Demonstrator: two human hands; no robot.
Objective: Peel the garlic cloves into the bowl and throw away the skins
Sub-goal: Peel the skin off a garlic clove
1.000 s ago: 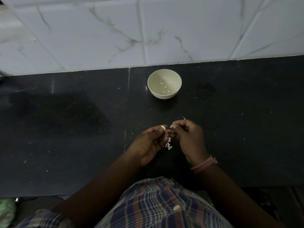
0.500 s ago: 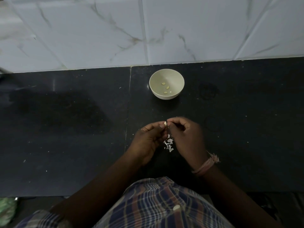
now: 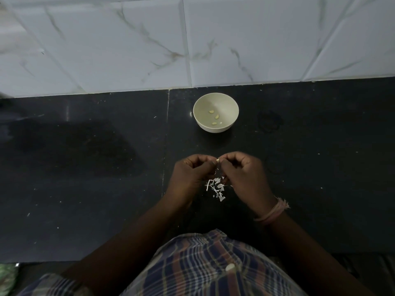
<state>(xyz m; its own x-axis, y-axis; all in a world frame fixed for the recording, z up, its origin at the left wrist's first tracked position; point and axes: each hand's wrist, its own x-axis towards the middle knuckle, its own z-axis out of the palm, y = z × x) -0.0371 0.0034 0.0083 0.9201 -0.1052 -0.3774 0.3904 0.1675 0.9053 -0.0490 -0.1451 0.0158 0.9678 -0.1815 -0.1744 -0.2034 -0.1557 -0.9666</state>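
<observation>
A pale garlic clove [image 3: 217, 160] shows between the fingertips of both hands over the black counter. My left hand [image 3: 193, 175] pinches it from the left, and my right hand [image 3: 243, 176] pinches it from the right, fingers curled. Below and between the hands lies a small heap of white garlic skins [image 3: 215, 188] on the counter. Farther back stands a cream bowl [image 3: 228, 122] with peeled cloves [image 3: 217, 117] lying in its bottom.
The black stone counter [image 3: 85, 167] has a seam running left of the hands and scattered white specks. A white marble-tiled wall [image 3: 192, 39] rises behind the bowl. The counter's front edge lies close to my checked shirt [image 3: 203, 263].
Both hands have stayed together on the clove, working it slightly. More of the skin heap shows between the wrists. The bowl has not moved.
</observation>
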